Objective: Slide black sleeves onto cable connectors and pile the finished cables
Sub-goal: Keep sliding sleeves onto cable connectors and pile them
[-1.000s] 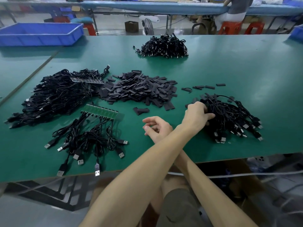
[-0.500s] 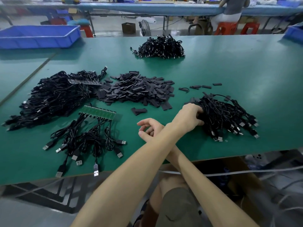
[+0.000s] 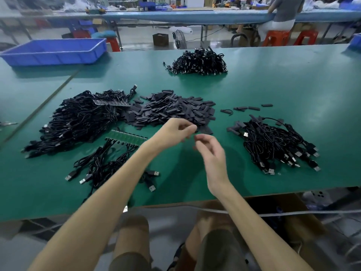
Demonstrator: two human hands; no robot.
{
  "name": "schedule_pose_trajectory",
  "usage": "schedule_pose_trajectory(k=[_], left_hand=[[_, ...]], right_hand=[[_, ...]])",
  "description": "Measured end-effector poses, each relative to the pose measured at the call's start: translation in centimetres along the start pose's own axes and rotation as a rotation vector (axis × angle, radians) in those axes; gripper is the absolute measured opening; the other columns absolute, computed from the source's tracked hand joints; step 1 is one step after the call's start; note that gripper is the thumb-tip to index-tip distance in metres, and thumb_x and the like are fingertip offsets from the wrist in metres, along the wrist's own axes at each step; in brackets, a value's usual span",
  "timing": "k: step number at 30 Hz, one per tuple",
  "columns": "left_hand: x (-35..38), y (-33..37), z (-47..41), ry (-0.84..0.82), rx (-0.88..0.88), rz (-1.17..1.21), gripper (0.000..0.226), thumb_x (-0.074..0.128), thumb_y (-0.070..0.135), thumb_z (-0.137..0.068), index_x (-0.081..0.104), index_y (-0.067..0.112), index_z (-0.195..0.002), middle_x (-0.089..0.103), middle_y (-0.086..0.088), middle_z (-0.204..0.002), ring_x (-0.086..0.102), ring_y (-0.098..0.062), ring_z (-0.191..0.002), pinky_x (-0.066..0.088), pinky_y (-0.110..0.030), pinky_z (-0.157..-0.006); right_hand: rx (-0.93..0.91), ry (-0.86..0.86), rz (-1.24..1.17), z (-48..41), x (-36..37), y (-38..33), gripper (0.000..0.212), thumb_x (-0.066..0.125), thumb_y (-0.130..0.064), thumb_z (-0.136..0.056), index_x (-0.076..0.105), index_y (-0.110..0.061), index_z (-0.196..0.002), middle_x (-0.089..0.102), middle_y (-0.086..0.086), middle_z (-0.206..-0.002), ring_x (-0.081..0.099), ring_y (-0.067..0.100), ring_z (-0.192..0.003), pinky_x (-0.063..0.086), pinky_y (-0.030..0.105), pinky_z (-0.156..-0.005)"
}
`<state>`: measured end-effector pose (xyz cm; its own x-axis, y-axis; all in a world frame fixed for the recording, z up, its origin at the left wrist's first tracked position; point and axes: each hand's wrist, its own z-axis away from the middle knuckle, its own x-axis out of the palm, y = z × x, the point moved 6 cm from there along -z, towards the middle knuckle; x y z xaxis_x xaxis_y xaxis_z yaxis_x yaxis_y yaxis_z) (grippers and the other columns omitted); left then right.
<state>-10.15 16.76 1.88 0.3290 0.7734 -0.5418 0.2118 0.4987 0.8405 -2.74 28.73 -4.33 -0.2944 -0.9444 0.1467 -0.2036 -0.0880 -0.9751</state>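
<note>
Mid-frame, our left hand [image 3: 175, 132] and right hand [image 3: 212, 153] hover blurred, fingers curled; we cannot tell any grasp. The right cable pile [image 3: 273, 141] points its USB plugs lower right.

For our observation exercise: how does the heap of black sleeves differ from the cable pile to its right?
The sleeve heap is short flat strips lying low; the right cable pile is looped, tangled cords. The right cable pile shows silver plug ends along its near edge; the sleeve heap shows none. Both are black and lie on the green table.
</note>
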Motion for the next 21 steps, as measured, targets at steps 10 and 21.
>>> schedule_pose_trajectory(k=[10, 21], left_hand=[[4.0, -2.3, 3.6, -0.252, -0.100, 0.416, 0.032, 0.055, 0.015, -0.105, 0.066, -0.015, -0.109, 0.075, -0.024, -0.099, 0.076, -0.030, -0.088, 0.062, -0.030, -0.075], [-1.3, -4.8, 3.4, -0.015, -0.158, 0.313, 0.012, 0.076, 0.008, -0.089, 0.073, 0.001, -0.099, 0.077, -0.011, -0.081, 0.074, -0.021, -0.071, 0.061, -0.029, -0.070]], right_hand=[[-0.018, 0.060, 0.006, 0.4, -0.4, 0.0, 0.023, 0.052, -0.025, -0.103, 0.072, -0.021, -0.113, 0.072, -0.012, -0.120, 0.065, 0.016, -0.121, 0.048, 0.060, -0.107], [0.005, 0.012, 0.081, 0.8, -0.1, -0.4, 0.018, 0.056, -0.016, -0.106, 0.071, -0.017, -0.116, 0.073, -0.006, -0.114, 0.070, 0.007, -0.105, 0.052, 0.050, -0.106]])
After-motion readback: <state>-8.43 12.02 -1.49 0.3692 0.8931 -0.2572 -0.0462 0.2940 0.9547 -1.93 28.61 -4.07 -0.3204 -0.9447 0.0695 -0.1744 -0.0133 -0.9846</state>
